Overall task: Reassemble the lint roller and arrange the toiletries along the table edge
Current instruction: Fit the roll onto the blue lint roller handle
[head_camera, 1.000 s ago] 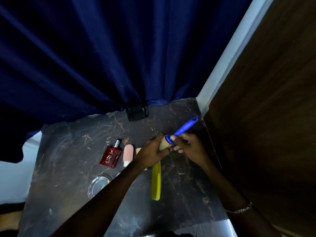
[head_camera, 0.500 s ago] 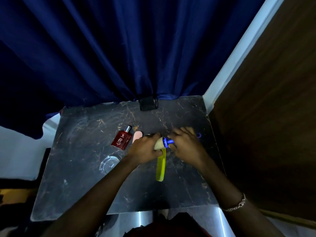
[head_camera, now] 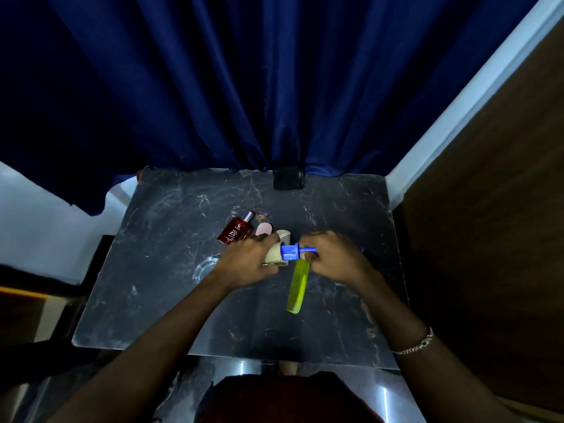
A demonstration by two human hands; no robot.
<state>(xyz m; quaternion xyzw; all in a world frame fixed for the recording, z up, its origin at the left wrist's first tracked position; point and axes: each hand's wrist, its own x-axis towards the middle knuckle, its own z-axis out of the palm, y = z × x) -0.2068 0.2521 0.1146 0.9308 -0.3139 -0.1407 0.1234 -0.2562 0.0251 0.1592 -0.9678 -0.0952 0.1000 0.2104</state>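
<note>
My left hand [head_camera: 247,261] is wrapped around the beige lint roll [head_camera: 274,253] over the middle of the dark marble table [head_camera: 158,270]. My right hand [head_camera: 332,254] grips the blue lint roller handle [head_camera: 291,251], whose blue end cap sits against the roll's right end. The handle lies level, pointing right, with its tip showing past my right fingers. A yellow-green comb [head_camera: 297,285] lies on the table just below both hands. A red perfume bottle [head_camera: 236,232] and a pink tube [head_camera: 264,229] lie behind my left hand.
A clear glass dish [head_camera: 204,268] sits left of my left wrist. A small black block [head_camera: 288,178] stands at the table's far edge under the blue curtain [head_camera: 244,87]. A brown wooden panel [head_camera: 488,209] borders the table on the right.
The handle has swung down from a raised, tilted pose to lie level. Both hands have dropped closer to the table. The view has tilted down, showing the table's near edge.
</note>
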